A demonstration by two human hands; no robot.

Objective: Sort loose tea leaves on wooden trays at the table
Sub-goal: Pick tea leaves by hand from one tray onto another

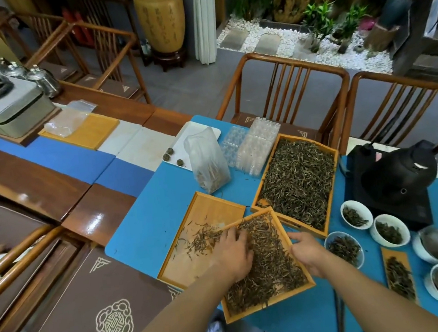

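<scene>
The left hand lies flat, fingers spread, on the tea leaves in the near tray. The right hand grips this tray's right edge. The tray's far end rests over the corner of a left tray – it holds only a few leaves. A far tray, full of greener leaves, stands just beyond on the blue counter. Three white bowls – each with some tea – stand on the right.

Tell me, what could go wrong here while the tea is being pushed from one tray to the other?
The near tray rests tilted over the emptier tray and juts past the table edge, steadied by the right hand; a slip could dump it. The left hand sweeps leaves across, so some may scatter onto the blue mat.
</scene>
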